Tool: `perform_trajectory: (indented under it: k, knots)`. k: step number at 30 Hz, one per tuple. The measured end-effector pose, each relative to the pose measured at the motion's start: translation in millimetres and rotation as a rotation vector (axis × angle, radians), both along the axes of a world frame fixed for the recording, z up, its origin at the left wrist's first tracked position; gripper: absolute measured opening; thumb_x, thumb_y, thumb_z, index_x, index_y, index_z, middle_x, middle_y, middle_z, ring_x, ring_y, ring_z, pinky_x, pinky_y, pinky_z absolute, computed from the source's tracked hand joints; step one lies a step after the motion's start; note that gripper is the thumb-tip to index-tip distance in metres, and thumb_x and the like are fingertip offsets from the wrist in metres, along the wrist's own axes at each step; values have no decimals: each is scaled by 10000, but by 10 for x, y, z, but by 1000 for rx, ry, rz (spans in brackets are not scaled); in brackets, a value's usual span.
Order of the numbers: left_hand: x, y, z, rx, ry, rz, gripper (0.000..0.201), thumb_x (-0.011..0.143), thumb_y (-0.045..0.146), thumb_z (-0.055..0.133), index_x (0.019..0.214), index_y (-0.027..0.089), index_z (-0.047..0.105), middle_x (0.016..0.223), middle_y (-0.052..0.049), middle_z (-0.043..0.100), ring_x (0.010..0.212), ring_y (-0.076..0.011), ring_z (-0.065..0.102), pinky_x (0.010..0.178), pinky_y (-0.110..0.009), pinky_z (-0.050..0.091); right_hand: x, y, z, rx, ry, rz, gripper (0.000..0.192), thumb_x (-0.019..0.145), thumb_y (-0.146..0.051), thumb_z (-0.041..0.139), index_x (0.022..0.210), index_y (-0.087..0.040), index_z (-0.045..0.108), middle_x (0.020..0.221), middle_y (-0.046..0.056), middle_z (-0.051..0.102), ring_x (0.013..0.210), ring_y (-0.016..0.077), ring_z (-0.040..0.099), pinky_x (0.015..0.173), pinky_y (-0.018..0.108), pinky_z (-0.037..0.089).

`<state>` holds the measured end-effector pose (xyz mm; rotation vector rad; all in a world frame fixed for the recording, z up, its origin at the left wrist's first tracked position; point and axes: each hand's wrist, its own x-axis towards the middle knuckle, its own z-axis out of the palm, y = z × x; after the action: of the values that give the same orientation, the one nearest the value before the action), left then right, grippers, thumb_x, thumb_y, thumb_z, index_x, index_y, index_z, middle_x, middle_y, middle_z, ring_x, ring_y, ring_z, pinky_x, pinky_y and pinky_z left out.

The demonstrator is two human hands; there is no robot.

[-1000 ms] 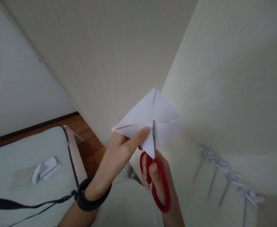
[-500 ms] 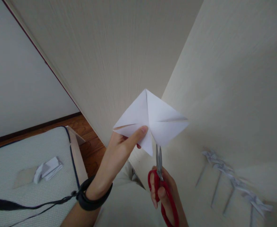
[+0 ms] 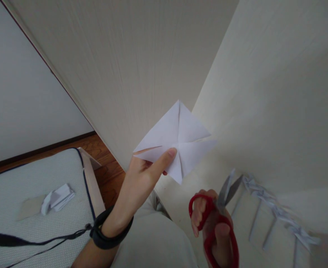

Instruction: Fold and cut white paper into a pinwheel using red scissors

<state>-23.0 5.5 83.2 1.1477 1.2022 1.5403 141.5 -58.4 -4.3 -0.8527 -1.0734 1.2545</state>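
Red scissors (image 3: 218, 219) sit in the right hand (image 3: 213, 227), blades a little apart, handles cut off below. The left hand (image 3: 141, 178) pinches the white folded paper (image 3: 177, 141) up above the scissors, not touching them.

scissors (image 3: 217, 219): a second ago the blades were inside the paper's lower corner; half a second ago they stood shut and upright just below it; now they are clear of it, off toward 4 o'clock from the paper.
blades: parted now, tips tilted toward 1 o'clock.
right hand (image 3: 213, 227): has dropped and swung out toward 4 o'clock, well apart from the paper, with the red handles spread.
paper (image 3: 177, 139): has risen slightly since half a second ago; a cut runs up from its lower corner to the middle.
left hand (image 3: 145, 175): shifted only slightly with the paper.
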Motion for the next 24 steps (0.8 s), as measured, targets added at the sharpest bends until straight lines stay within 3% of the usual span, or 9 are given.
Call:
perform_trajectory:
  k: [4, 9, 14, 20, 24]
  knots:
    - [-10, -21, 33, -13, -12, -42, 224, 820, 359, 701, 667, 201, 663, 595, 36, 608, 552, -124, 541, 505, -212, 423, -188, 34, 203, 6, -177, 70, 572, 757, -792, 537, 745, -220, 526, 562, -45, 448, 457, 91, 357, 422, 231, 299]
    - [1, -45, 66, -47, -37, -87, 209, 823, 341, 704, 668, 200, 692, 581, 34, 599, 564, -126, 556, 527, -209, 444, -323, 113, 238, -126, -191, 212, 625, 691, -836, 556, 771, -221, 483, 570, -60, 433, 447, 74, 323, 398, 216, 248]
    - [-2, -64, 59, -57, -51, -107, 194, 816, 343, 713, 685, 201, 714, 575, 26, 591, 592, -138, 573, 543, -210, 465, -361, 150, 309, -128, -171, 205, 613, 710, -822, 556, 755, -219, 458, 605, -53, 427, 460, 67, 314, 392, 206, 255]
    - [-47, -50, 75, -82, -45, -271, 167, 854, 353, 678, 776, 208, 705, 722, 18, 621, 688, -141, 590, 661, -239, 515, -400, 187, 399, -138, -190, 195, 623, 722, -829, 528, 759, -211, 464, 565, -68, 422, 409, 53, 328, 379, 200, 278]
    - [-56, -41, 89, -86, -48, -298, 167, 861, 373, 670, 829, 213, 709, 762, 14, 637, 747, -158, 622, 711, -258, 531, -415, 203, 422, -136, -189, 201, 624, 729, -833, 513, 753, -211, 467, 517, -76, 403, 384, 61, 341, 346, 194, 286]
